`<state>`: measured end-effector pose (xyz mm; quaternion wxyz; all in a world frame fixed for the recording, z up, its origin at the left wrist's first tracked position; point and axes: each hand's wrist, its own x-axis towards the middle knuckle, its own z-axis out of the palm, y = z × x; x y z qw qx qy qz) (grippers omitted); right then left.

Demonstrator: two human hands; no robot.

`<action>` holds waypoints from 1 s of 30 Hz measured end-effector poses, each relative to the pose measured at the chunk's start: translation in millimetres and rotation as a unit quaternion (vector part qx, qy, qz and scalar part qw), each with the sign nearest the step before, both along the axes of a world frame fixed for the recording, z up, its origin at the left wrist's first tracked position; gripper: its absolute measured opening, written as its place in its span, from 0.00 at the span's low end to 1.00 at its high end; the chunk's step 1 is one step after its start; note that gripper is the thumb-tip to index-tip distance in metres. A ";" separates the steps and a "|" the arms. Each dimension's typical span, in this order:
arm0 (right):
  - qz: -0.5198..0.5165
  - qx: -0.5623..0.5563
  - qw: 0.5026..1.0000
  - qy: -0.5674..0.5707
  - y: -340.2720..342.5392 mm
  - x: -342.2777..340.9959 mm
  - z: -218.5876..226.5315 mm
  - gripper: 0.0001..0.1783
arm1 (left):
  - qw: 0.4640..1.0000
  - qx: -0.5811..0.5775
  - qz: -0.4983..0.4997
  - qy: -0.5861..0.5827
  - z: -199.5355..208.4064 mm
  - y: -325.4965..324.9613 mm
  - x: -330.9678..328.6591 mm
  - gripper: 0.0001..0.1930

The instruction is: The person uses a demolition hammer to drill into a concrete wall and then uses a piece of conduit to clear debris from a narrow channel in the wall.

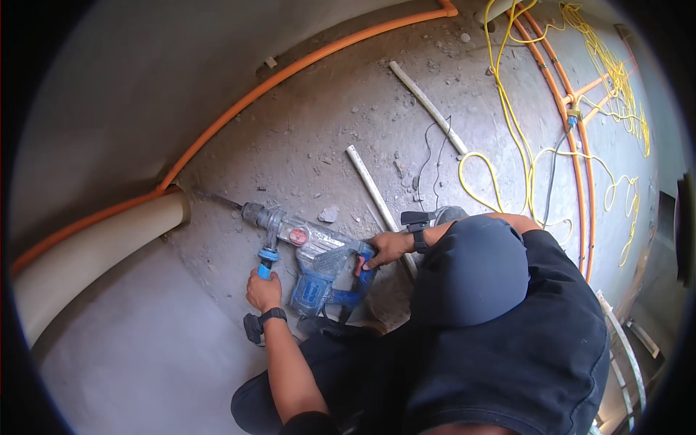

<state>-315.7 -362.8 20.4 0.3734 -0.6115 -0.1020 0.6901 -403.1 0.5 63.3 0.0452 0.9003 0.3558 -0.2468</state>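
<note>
A dusty blue-and-grey rotary hammer (pixel 319 250) lies across the scene just above the concrete floor. Its long bit (pixel 220 201) points left toward the foot of the wall, close to the end of a thick cream pipe (pixel 109 250); the tip is blurred by dust or motion. My left hand (pixel 264 292) is closed round the blue side handle below the front of the tool. At the rear, my right hand (pixel 390 249) wraps the top of the main grip, beside the red trigger. A dark rounded shape hides part of my right forearm. Both wrists carry black strapped devices.
An orange pipe (pixel 268 83) runs along the wall's foot. Two white pipe lengths (pixel 428 107) lie on the rubble-strewn floor (pixel 312 130). Yellow cable (pixel 500 80) loops across more orange pipes (pixel 573 138) at the right. A loose stone (pixel 328 214) sits beside the tool.
</note>
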 end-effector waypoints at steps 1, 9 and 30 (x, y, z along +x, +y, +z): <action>-0.034 -0.006 0.999 0.027 0.3 -4.9 -1.2 0.31 | 1.000 0.004 -0.001 0.020 -1.3 2.2 1.6 0.26; -0.247 0.021 0.950 0.190 -7.5 -19.6 14.3 0.30 | 0.997 -0.070 -0.025 0.000 -5.5 12.2 18.7 0.22; -0.372 -0.074 0.866 -0.327 -5.7 11.7 351.5 0.22 | 0.892 -0.366 -0.111 -0.242 95.2 -36.6 118.2 0.23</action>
